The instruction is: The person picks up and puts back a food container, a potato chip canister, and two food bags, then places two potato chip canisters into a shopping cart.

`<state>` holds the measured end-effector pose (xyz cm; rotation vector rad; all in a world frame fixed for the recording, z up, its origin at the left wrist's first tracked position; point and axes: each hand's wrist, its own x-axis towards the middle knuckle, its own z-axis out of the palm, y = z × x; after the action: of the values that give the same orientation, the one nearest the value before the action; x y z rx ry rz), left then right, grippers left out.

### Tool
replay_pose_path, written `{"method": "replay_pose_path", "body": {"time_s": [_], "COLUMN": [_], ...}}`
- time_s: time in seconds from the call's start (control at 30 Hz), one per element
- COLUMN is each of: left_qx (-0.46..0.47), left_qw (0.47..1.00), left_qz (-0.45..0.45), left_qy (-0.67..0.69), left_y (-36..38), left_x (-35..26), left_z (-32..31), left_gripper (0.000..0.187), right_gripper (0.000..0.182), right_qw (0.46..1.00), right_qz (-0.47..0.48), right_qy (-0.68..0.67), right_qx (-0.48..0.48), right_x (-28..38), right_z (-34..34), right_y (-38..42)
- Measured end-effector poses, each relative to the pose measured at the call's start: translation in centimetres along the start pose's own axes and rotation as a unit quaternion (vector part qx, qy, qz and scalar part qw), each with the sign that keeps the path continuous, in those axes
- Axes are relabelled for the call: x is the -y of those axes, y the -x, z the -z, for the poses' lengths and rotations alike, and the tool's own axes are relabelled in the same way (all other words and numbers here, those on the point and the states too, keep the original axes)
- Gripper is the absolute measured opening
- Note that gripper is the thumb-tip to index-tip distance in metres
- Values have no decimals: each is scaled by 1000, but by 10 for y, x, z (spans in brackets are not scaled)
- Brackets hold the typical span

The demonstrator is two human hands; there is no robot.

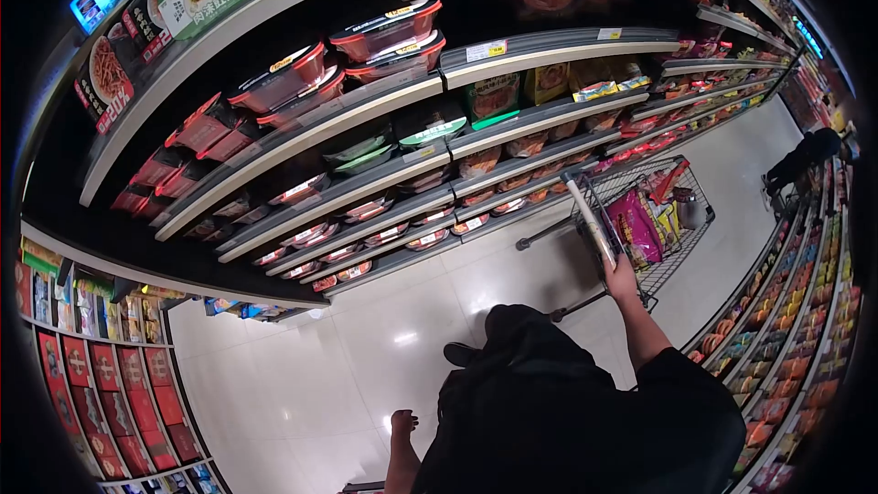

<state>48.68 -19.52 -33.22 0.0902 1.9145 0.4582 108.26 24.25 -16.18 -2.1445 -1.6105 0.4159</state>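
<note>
My right hand point(622, 276) is wrapped round the handle point(590, 215) of a wire shopping cart point(700, 252). Inside the cart lie a magenta bag point(633, 227), a yellow package point(669, 225) and a red packet point(670, 180). My left hand point(403, 421) hangs low beside my body, over the tiled floor. Its fingers are curled in, and nothing shows in them.
Shelves point(302, 155) on the left carry red-and-black lidded food boxes point(389, 29) and bagged goods. Colourful packets fill the shelves point(777, 384) on the right. Red boxes point(110, 402) stand lower left. Another person point(805, 157) is farther up the aisle.
</note>
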Motion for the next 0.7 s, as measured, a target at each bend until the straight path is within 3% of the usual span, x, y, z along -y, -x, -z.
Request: {"method": "replay_pose_path", "body": {"time_s": [0.13,0.2,0.23,0.3,0.37,0.4,0.43,0.53,0.63,0.67,0.7], "left_qx": [50,64,64,71,59,47,72,51,24,18,34], "left_qw": [999,997,997,984,990,994,990,984,992,993,981], "left_qz": [-13,-43,-43,-129,-105,-86,-88,-133,-119,-114,-174], "left_qy": [-9,-2,1,-96,-71,-44,-85,-103,-29,-35,-77], "left_y": [-10,-2,3,20,13,-3,-68,-86,-7,-12,-20], "left_x": [-9,-27,-40,-64,-64,-61,-20,-46,-132,-133,-137], "left_z": [-20,-30,-35,-37,-45,-46,-49,-33,-5,4,13], "left_gripper": [35,37,37,38,39,40,45,46,40,40,38], "right_gripper": [49,46,44,38,24,19,14,16,29,33,36], "right_qw": [999,996,994,991,979,972,965,936,927,929,940], "right_qz": [23,86,108,129,178,197,206,262,222,208,203], "right_qy": [24,31,9,-25,-80,-113,-157,-220,-289,-285,-240], "right_qx": [-16,-11,-24,-17,-52,-55,-50,-82,-89,-112,-135], "right_x": [39,72,80,113,150,171,194,260,308,324,328], "right_z": [-3,6,1,2,-5,-9,-15,-27,-55,-59,-74], "right_y": [30,30,21,-8,-53,-79,-106,-189,-274,-294,-323]}}
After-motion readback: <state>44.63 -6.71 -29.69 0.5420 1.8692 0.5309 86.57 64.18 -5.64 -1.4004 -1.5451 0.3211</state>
